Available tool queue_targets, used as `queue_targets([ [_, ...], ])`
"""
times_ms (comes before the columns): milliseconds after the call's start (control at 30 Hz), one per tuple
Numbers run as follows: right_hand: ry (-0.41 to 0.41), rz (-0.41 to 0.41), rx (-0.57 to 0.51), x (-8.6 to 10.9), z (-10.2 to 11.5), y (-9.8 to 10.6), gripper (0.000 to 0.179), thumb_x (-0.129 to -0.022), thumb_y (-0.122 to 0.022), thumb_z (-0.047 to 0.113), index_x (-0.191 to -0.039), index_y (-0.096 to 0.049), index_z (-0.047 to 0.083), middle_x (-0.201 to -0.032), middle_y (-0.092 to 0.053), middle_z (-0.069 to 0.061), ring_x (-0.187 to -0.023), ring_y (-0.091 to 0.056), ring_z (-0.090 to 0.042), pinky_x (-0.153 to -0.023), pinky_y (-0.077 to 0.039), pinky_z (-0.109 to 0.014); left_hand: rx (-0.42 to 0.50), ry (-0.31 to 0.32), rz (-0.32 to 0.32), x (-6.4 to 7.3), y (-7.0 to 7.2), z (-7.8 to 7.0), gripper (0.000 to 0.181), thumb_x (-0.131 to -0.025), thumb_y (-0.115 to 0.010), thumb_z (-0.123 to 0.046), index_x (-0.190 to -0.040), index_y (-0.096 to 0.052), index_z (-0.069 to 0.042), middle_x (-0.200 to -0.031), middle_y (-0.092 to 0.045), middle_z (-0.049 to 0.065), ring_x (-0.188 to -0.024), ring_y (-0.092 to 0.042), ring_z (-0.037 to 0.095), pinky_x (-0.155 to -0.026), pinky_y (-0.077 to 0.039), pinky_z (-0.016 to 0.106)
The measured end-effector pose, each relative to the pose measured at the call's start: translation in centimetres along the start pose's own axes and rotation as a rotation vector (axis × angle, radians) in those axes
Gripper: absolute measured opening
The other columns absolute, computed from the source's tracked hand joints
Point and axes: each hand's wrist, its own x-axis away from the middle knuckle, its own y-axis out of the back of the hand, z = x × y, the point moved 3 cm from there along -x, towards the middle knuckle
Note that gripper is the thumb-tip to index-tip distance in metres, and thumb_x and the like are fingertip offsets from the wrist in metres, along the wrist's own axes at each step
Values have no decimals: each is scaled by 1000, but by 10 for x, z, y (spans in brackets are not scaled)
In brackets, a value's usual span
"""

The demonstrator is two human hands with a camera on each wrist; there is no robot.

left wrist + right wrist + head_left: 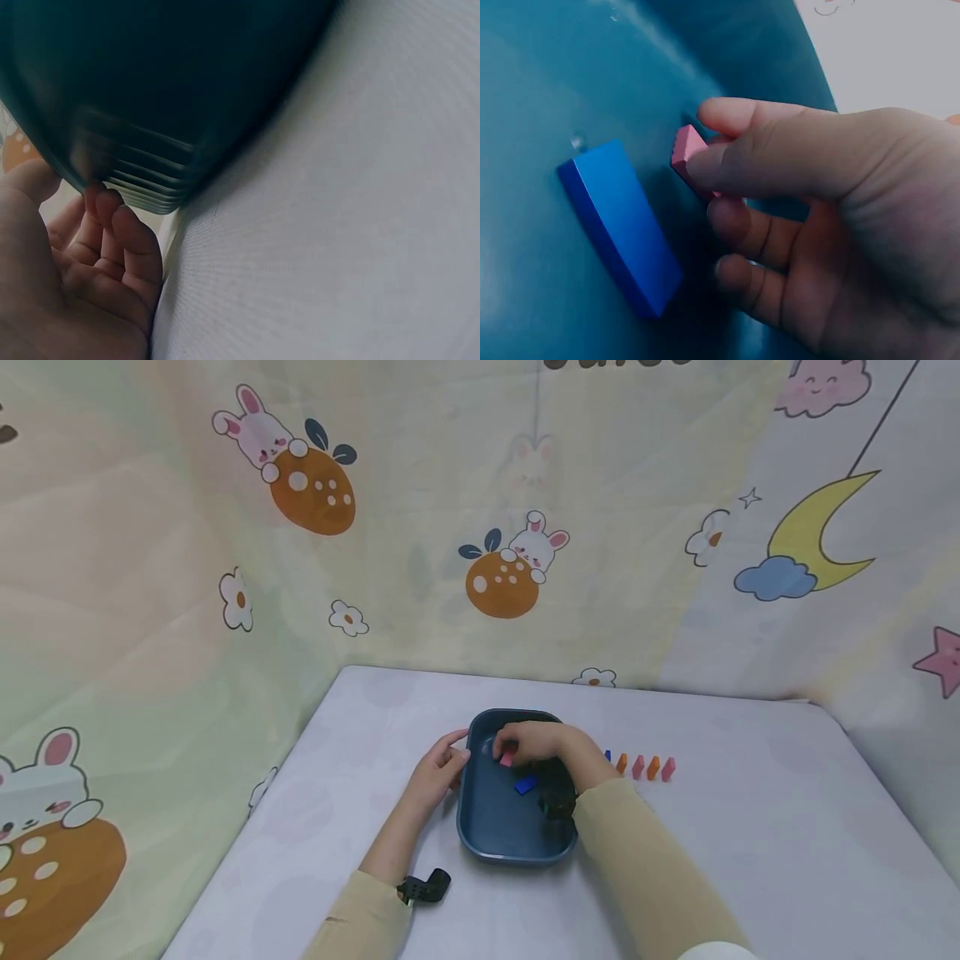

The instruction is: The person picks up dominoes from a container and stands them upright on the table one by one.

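A dark blue-green plastic basin [495, 858] rests on the table with a blue block [527, 785] lying on its floor. Inside it, my right hand [536, 742] pinches a small pink block [690, 150] between thumb and fingers. In the right wrist view the blue block [622, 225] lies just beside those fingertips. My left hand [441, 770] is at the basin's left side, its thumb and index finger at the rim. The left wrist view shows the left hand's fingers [135, 240] loosely bent against the basin's ridged outer wall [150, 172].
Right of the basin, several blocks stand upright in a row, among them an orange block [653, 768] and a pink block [668, 769]; the right forearm passes close by. A white cloth covers the table [757, 827]. Behind hangs a printed curtain [420, 468].
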Motion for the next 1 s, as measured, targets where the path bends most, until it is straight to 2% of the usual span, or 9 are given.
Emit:
queue_targets([
  [133, 13, -29, 53, -3, -1, -4, 25, -91, -62, 9, -106, -68, 29, -108, -56, 3, -101, -53, -19, -84, -49, -35, 2, -9, 0, 0, -1, 0, 46, -96, -60, -45, -140, -52, -33, -99, -65, 8, -79, -60, 22, -71, -51, 31],
  [433, 34, -41, 107, -3, 3, -8, 27, -89, -62, 4, -100, -66, 28, -106, -53, 2, -97, -53, -19, -82, -50, -34, -11, -18, -2, 0, -1, -1, 46, -97, -58, -44, -141, -50, -32, -100, -65, 6, -80, -60, 21, -71, -52, 31],
  [667, 57, -80, 168, -5, 4, -8, 16, -92, -65, 13, -100, -66, 27, -101, -54, 2, -93, -54, -16, -84, -49, -33, -10, -14, 3, 0, -1, 0, 47, -97, -58, -45, -142, -50, -32, -99, -65, 6, -80, -60, 21, -71, -52, 30],
  [833, 73, -112, 169, -5, 4, -4, 7, -96, -63, 23, -103, -65, 24, -98, -57, 4, -92, -55, -16, -82, -49, -31, 2, -13, 2, 1, -1, -1, 48, -97, -59, -45, -142, -51, -31, -99, -65, 7, -79, -60, 20, -71, -51, 30],
  [1000, 100, -176, 129, 4, 5, 6, 13, -97, -62, 28, -108, -64, 23, -99, -60, 7, -93, -56, -14, -83, -50, -30, 11, -16, -4, 1, 0, -3, 47, -95, -61, -47, -139, -52, -32, -98, -66, 8, -79, -60, 22, -70, -51, 31],
])
